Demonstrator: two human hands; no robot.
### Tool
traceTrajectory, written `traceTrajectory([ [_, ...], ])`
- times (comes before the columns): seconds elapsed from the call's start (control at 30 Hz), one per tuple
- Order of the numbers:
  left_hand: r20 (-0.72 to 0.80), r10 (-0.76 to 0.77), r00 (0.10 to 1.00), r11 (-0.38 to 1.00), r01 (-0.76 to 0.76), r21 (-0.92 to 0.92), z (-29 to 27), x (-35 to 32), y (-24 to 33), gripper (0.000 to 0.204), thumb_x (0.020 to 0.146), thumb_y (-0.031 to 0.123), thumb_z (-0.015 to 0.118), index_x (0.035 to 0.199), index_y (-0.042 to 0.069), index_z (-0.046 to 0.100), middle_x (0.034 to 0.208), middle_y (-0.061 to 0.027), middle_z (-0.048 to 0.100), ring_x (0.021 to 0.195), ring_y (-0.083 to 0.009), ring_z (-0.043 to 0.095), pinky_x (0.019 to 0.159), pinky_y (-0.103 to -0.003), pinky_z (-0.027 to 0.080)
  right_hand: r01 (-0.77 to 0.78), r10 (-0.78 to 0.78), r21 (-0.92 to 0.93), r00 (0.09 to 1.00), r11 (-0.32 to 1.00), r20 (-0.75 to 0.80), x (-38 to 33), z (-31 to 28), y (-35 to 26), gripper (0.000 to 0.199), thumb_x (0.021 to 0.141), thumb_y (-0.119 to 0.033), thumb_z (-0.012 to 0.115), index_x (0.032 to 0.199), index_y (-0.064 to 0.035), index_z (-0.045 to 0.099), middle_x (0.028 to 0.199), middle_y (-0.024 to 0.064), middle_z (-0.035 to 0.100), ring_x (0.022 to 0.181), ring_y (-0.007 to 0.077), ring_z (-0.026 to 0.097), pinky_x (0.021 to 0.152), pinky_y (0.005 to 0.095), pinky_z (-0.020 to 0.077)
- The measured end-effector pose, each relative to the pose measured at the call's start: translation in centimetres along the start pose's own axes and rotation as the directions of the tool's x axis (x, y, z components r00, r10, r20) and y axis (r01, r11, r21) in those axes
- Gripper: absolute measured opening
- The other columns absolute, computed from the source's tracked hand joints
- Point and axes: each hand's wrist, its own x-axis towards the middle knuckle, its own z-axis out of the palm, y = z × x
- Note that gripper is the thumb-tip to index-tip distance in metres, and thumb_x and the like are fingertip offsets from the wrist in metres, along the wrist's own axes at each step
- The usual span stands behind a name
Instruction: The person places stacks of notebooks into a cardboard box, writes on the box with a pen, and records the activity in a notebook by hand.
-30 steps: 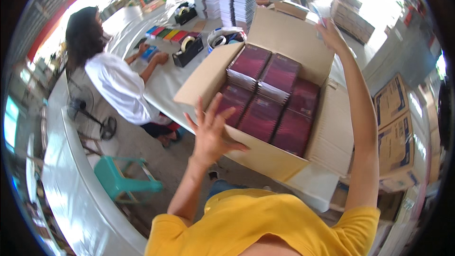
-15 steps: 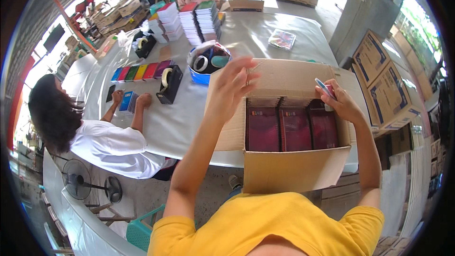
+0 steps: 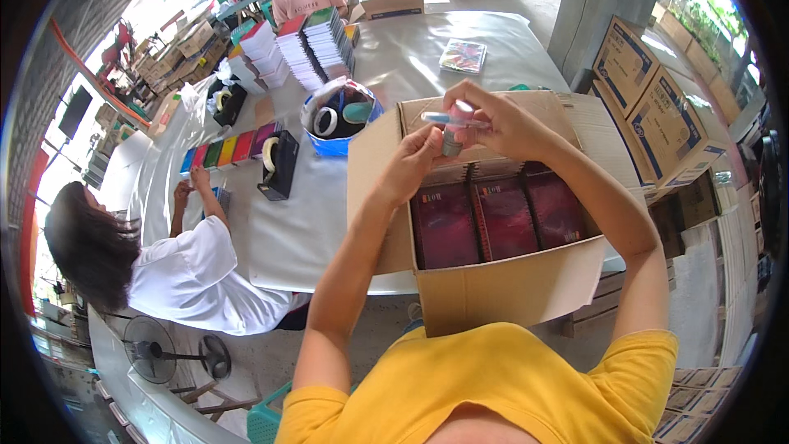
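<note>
In front of me an open cardboard box (image 3: pixel 501 288) holds three stacks of dark maroon spiral-bound notebooks (image 3: pixel 508 210). Both my hands meet over its far part. My right hand (image 3: pixel 511 125) is closed round a light blue pen-like stick (image 3: pixel 444 118), with something pinkish beside it among the fingers. Closed at the fingertips, my left hand (image 3: pixel 411 163) pinches a small grey cylindrical piece (image 3: pixel 451 145) just below the stick. I cannot make out exactly what the piece is, or whether it touches the right fingers.
Left of the box stand a blue tub (image 3: pixel 335 141) and a black tape dispenser (image 3: pixel 279 166). A co-worker in white (image 3: pixel 189 271) handles small notebooks at the left; another person sits behind notebook stacks (image 3: pixel 329 41). Cartons (image 3: pixel 666 107) stand at the right, by a pillar (image 3: pixel 604 8).
My right hand has moved left from the box's right side, bringing the stick over the far flap. My left hand has lowered and closed, meeting it. The view has shifted slightly.
</note>
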Motion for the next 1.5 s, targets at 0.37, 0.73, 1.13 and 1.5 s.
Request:
traceTrajectory([
  [0.37, -0.028, 0.013, 1.0, 0.861, 0.003, 0.509, 1.7, -1.2, 1.5, 0.033, 0.093, 0.009, 0.063, 0.125, 0.001, 0.058, 0.104, -0.0022, 0.061, 0.092, -0.0079, 0.06, 0.083, -0.024, 0.05, 0.134, -0.105, 0.05, 0.915, 0.99, -0.39, 3.2, -5.3, -1.6, 0.023, 0.091, -0.014, 0.06, 0.111, -0.0062, 0.051, 0.089, 0.0133, 0.067, 0.085, 0.0336, 0.066, 0.073, 0.0381, 0.0508],
  [0.73, 0.02, 0.031, 0.999, 0.799, -0.037, 0.6, 1.6, -1.1, 1.7, 0.037, 0.085, 0.0, 0.067, 0.122, 0.006, 0.062, 0.106, -0.0012, 0.064, 0.087, -0.0036, 0.056, 0.078, -0.022, 0.047, 0.032, -0.042, -0.438, 0.999, 0.899, -0.012, 10.8, 1.6, 3.0, 0.017, 0.092, -0.017, 0.057, 0.107, -0.0097, 0.054, 0.085, 0.0162, 0.066, 0.078, 0.0352, 0.066, 0.065, 0.0451, 0.05],
  [1.13, 0.011, -0.007, 1.0, 0.922, 0.002, 0.388, 0.4, -0.7, 1.2, 0.035, 0.089, 0.005, 0.065, 0.123, 0.002, 0.059, 0.113, -0.0096, 0.064, 0.093, -0.0137, 0.065, 0.08, -0.023, 0.053, 0.03, -0.068, -0.177, 0.975, 0.984, -0.212, 9.6, 0.2, 5.4, 0.018, 0.096, -0.022, 0.056, 0.106, -0.0065, 0.055, 0.084, 0.0072, 0.064, 0.068, 0.019, 0.061, 0.06, 0.0323, 0.0484],
  [1.5, -0.043, 0.128, 0.991, 0.992, -0.128, -0.001, -1.0, -0.4, 0.4, 0.052, 0.093, 0.029, 0.062, 0.131, -0.005, 0.051, 0.116, -0.0141, 0.064, 0.097, -0.0231, 0.067, 0.087, -0.038, 0.057, 0.123, -0.121, -0.01, 0.985, 0.992, 0.12, 2.5, -1.6, -0.3, 0.02, 0.091, -0.01, 0.061, 0.109, -0.0065, 0.054, 0.086, 0.0136, 0.067, 0.074, 0.031, 0.065, 0.065, 0.0362, 0.0473],
])
